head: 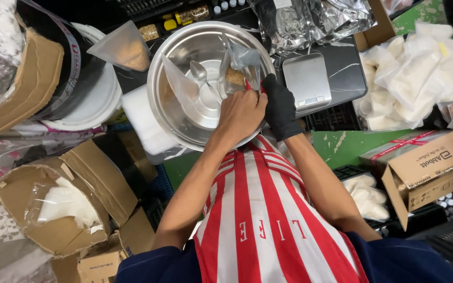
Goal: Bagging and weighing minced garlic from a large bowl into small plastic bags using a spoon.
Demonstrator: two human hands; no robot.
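Observation:
Over a large steel bowl (184, 47), both of my hands hold a small clear plastic pouch (241, 67) with brown granules in its bottom. My bare left hand (240, 112) grips its lower edge. My right hand (279, 105), in a black glove, pinches the pouch's right side. A metal spoon (203, 76) lies in the middle of the bowl. Another clear pouch (180, 86) leans inside the bowl at the left.
A small digital scale (306, 79) sits right of the bowl. White filled packets (415, 73) pile at the far right, silver foil bags (310, 18) behind. Torn cardboard boxes (64, 199) stand at the left, another box (425, 167) at the right. A pouch of granules (124, 48) stands behind the bowl.

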